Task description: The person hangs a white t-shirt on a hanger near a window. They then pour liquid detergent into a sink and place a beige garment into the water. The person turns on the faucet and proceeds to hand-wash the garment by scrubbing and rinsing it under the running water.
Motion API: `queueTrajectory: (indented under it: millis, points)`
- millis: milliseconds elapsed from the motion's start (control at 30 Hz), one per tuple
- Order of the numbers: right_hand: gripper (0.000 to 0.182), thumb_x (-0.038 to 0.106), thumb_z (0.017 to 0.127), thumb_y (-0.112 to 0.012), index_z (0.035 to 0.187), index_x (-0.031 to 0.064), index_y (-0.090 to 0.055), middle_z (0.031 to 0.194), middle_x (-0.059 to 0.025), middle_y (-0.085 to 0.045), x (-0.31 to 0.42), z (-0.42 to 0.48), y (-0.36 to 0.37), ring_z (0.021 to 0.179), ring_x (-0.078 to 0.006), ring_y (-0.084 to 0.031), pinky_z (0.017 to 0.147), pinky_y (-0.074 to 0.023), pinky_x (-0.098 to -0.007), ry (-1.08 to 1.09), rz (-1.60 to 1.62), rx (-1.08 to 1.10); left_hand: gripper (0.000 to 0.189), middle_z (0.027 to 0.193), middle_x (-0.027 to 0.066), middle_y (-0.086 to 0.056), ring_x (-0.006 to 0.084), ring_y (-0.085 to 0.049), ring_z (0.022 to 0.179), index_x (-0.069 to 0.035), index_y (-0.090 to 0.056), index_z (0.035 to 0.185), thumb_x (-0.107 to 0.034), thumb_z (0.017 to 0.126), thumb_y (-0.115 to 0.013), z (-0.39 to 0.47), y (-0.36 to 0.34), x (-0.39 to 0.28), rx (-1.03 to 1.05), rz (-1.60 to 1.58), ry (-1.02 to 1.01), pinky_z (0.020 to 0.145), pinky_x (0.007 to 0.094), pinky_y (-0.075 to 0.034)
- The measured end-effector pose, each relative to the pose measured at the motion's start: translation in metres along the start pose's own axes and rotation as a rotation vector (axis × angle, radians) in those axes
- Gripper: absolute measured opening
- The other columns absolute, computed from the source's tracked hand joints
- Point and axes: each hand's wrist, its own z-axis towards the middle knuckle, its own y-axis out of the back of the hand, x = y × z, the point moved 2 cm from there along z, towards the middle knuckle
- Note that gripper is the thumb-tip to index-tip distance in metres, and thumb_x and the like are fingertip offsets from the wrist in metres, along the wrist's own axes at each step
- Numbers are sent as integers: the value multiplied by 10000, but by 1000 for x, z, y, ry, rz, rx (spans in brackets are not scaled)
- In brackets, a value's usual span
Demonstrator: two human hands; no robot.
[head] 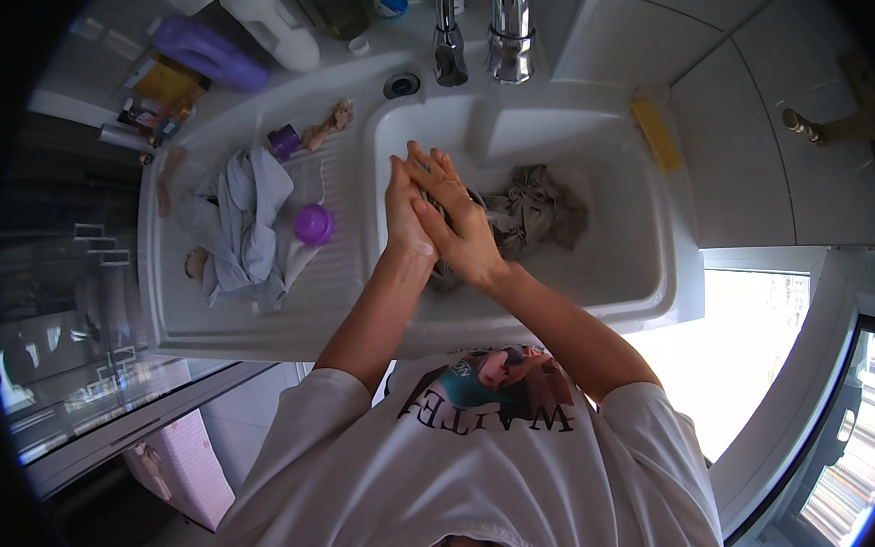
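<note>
Over the sink basin [618, 269], my two hands meet palm to palm, with no object visible between them. My left hand [405, 215] is held upright with its fingers extended, partly covered by the other hand. Across its palm lie the thumb and fingers of my right hand [459, 226]. A pale smear, perhaps suds, shows on my left wrist. Below and to the right of the hands, a crumpled grey-brown wet cloth [535, 208] lies in the basin; part of it is hidden behind my hands and forearms.
On the ribbed washboard [254, 330] at left lie a light blue garment [253, 217], a purple round cap [313, 224], a darker purple cap [284, 142] and a beige cloth [328, 125]. Chrome faucets [510, 45], a purple bottle [210, 53] and a white bottle [272, 26] stand behind. A yellow bar [656, 135] rests on the right rim.
</note>
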Motion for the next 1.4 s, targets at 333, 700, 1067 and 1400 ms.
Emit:
queueTrajectory:
  millis: [333, 700, 1067, 1400]
  points:
    - [337, 341, 924, -394, 732, 63, -403, 521, -12, -373, 0, 20, 43, 340, -89, -301, 312, -222, -248, -533, 879, -235, 587, 1297, 78, -326, 182, -254, 1242, -33, -359, 1239, -499, 882, -348, 5, -1, 18, 116, -159, 148, 1036, 316, -173]
    - [306, 300, 908, -434, 682, 96, -399, 543, 0, -337, -21, -2, 73, 403, -101, -306, 359, -239, -250, -697, 656, -461, 662, 1166, 303, -419, 404, -427, 1094, 18, -318, 1239, -193, 711, -658, 130, 142, 53, 94, 1923, -334, 862, 453, -405]
    - [340, 37, 766, -526, 1101, 21, -472, 887, -35, -528, -80, -7, 151, 793, -117, -498, 683, -413, -221, -708, 170, -315, 352, 938, 199, -546, 360, -538, 852, -78, -561, 976, 41, 647, -521, 39, 30, 91, 553, 1568, -362, 749, 426, -438]
    - [550, 141, 743, -654, 1178, 12, -342, 1015, -144, -541, -70, 61, 79, 915, -197, -520, 816, -409, -305, -545, -113, 175, 479, 1077, 220, -519, 350, -529, 962, 25, -391, 1208, -207, 820, -550, -27, 38, 140, 1288, 1613, 303, 833, 396, -426]
